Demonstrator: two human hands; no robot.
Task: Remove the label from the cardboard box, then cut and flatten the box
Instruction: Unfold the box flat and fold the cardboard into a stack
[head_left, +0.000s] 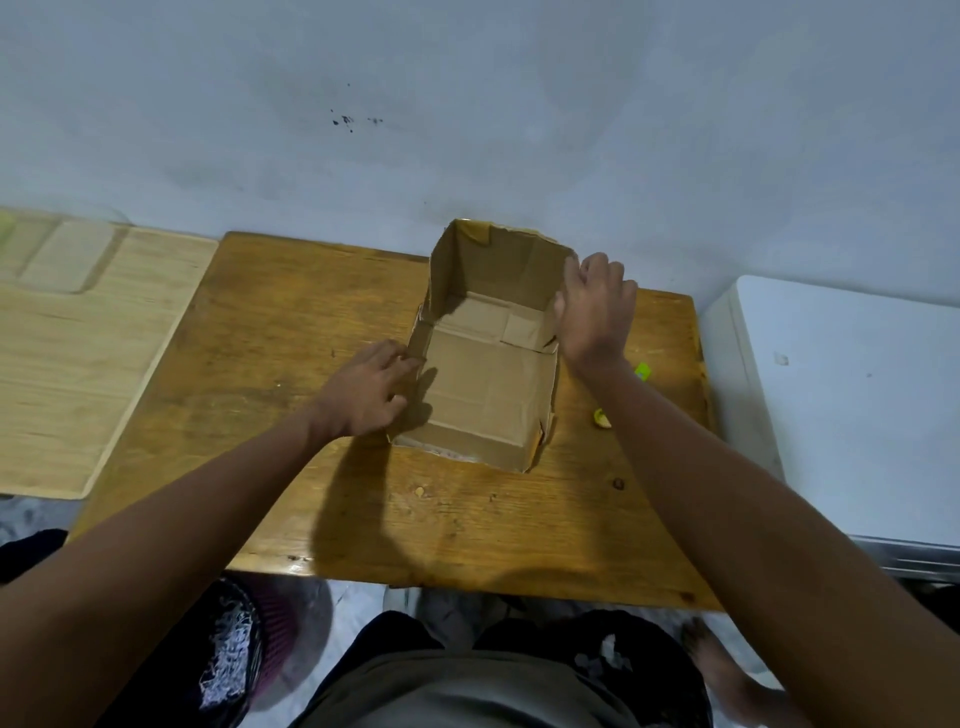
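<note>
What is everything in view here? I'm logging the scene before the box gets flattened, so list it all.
cardboard box: one, brown, open, middle of the table.
table: one, brown wood, against the wall.
green object: one, bright green, on the table right of the box, mostly hidden by the arm.
yellow scrap: one, yellowish, on the table right of the box.
light board: one, pale wood, left of the table.
white unit: one, white, right of the table.
left hand: one, at the box's left side.
right hand: one, at the box's right wall.

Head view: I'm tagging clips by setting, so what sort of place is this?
Probably a plain room at home: a small wooden table against a scuffed painted wall, a white appliance-like unit beside it.
</note>
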